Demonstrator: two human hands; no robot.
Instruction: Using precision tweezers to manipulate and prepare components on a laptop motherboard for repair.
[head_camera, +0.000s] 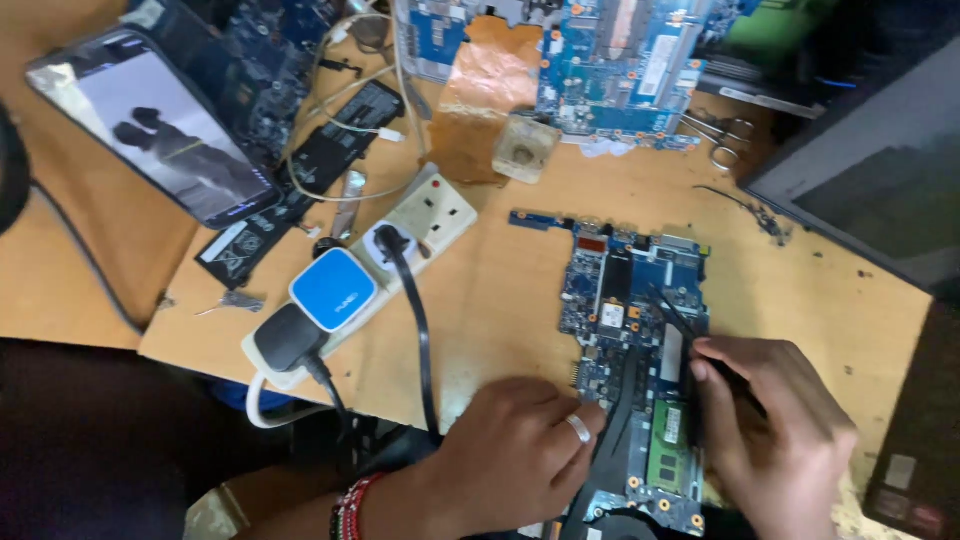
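Note:
A blue laptop circuit board (612, 290) lies flat on the wooden table (500, 290). My left hand (505, 455), with a ring on one finger and beaded bracelets at the wrist, rests on the board's lower left part and presses it down. My right hand (775, 430) is closed on a pair of black tweezers (672, 312), whose tips touch the board near its middle right. A green memory module (668, 455) sits in the board between my two hands.
A white power strip (425, 215) with a blue adapter (333, 288) and black plugs lies left of the board. A phone (160, 125) with a lit screen rests far left. More blue boards (620, 65), scissors (720, 135) and a dark laptop (880, 170) line the back and right.

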